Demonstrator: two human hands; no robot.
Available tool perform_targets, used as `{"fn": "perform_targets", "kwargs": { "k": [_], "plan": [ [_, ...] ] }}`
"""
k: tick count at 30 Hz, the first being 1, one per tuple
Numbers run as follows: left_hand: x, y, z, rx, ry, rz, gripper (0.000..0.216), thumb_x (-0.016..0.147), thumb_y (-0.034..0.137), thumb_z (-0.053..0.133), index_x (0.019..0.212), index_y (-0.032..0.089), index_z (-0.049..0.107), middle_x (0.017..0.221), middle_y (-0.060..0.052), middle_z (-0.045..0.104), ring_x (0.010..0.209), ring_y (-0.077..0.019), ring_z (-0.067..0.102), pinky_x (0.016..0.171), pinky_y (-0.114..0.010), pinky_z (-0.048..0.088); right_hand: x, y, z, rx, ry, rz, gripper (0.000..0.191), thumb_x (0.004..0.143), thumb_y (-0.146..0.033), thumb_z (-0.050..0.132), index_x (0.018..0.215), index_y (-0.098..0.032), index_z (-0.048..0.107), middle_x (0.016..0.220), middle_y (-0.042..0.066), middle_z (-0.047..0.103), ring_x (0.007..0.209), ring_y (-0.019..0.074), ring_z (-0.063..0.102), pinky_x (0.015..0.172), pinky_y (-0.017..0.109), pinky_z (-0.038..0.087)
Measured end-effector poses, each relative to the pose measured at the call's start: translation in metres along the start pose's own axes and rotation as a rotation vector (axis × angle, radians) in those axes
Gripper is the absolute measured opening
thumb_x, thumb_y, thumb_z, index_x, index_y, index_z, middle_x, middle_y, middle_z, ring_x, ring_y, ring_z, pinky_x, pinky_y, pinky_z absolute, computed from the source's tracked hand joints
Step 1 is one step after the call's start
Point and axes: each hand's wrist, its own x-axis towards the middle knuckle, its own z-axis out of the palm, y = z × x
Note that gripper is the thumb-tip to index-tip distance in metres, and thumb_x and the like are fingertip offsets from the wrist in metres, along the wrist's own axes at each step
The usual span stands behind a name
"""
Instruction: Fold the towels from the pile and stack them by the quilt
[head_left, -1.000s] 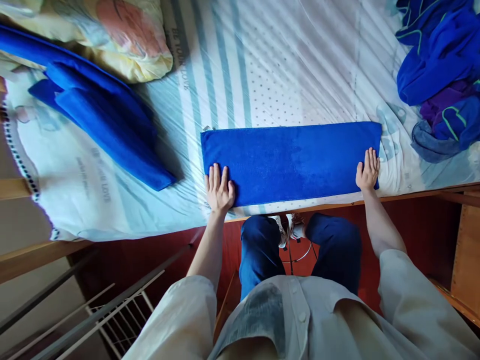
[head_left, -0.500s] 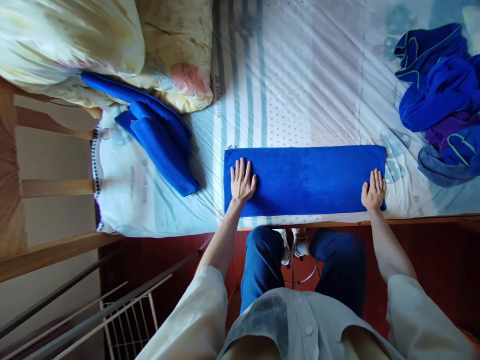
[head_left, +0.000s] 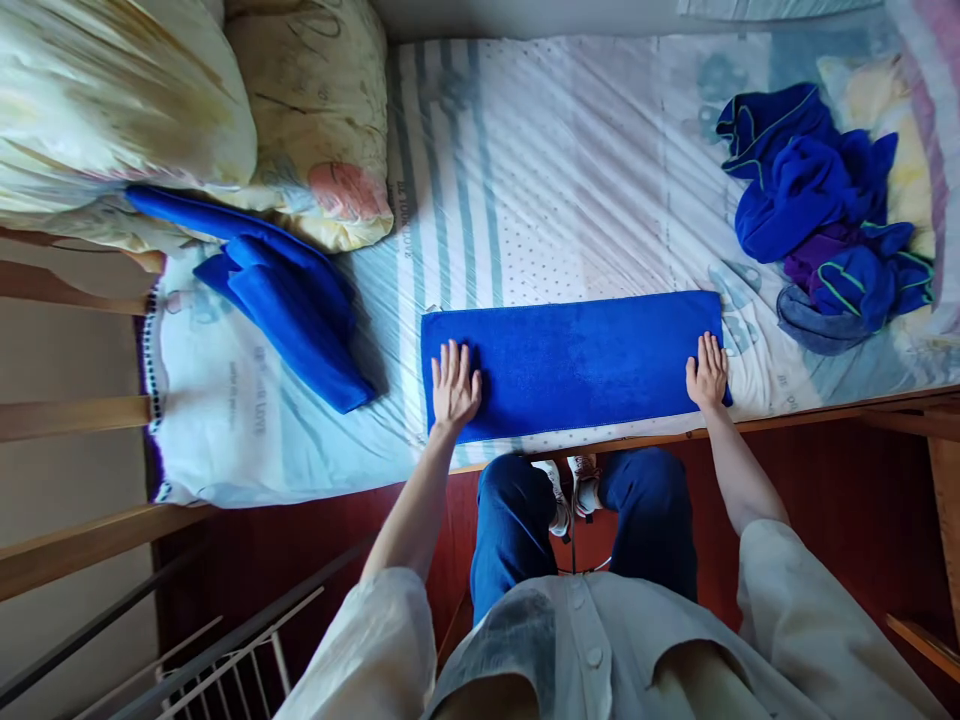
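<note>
Straight and unclenched, the fingers (head_left: 453,362) of the left hand (head_left: 456,388) press palm-down on the left end of the flat blue cloth (head_left: 574,365), the right hand (head_left: 707,372) likewise on its right. The cloth lies along the near edge of the bed (head_left: 555,220); near left, a white wire rack (head_left: 225,690) is partly visible.

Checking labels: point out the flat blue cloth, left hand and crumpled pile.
Flat blue cloth (head_left: 577,365), head view: middle of its upper face.
Left hand (head_left: 454,391), head view: back of the hand.
Crumpled pile (head_left: 814,200), head view: blue fabric near the middle.
</note>
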Motion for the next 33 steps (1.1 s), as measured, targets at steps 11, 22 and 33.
{"fn": "perform_targets", "kwargs": {
  "k": [11, 22, 33],
  "plan": [
    [-0.146, 0.0, -0.006, -0.05, 0.025, -0.248, 0.072, 0.101, 0.04, 0.036, 0.164, 0.006, 0.04, 0.17, -0.025, 0.035, 0.164, -0.0347, 0.024, 0.133, -0.061, 0.019, -0.057, 0.024, -0.038, 0.187, -0.066, 0.188, 0.058, 0.102, -0.031, 0.035, 0.152, -0.012, 0.058, 0.165, 0.02, 0.048, 0.162, 0.0292, 0.033, 0.131, 0.06, 0.025],
    [-0.089, 0.098, -0.023, -0.02, -0.311, 0.087, 0.055, 0.103, 0.028, 0.036, 0.15, 0.013, 0.059, 0.161, -0.016, 0.053, 0.157, -0.0286, 0.043, 0.131, -0.053, 0.031, -0.15, -0.163, -0.061, 1.301, 0.007, 0.584, 0.028, 0.091, -0.037, 0.065, 0.112, -0.02, 0.073, 0.123, 0.013, 0.078, 0.117, 0.0252, 0.073, 0.108, 0.041, 0.056],
    [-0.078, 0.196, 0.011, 0.177, -0.686, 0.337, 0.042, 0.101, 0.02, 0.047, 0.137, 0.018, 0.07, 0.142, -0.019, 0.069, 0.127, -0.0304, 0.069, 0.106, -0.04, 0.056, -0.154, -0.252, -0.004, 1.815, -0.282, 1.079, 0.004, 0.084, -0.018, 0.068, 0.085, -0.021, 0.066, 0.08, 0.0, 0.076, 0.084, 0.0153, 0.074, 0.088, 0.029, 0.06]
  ]
}}
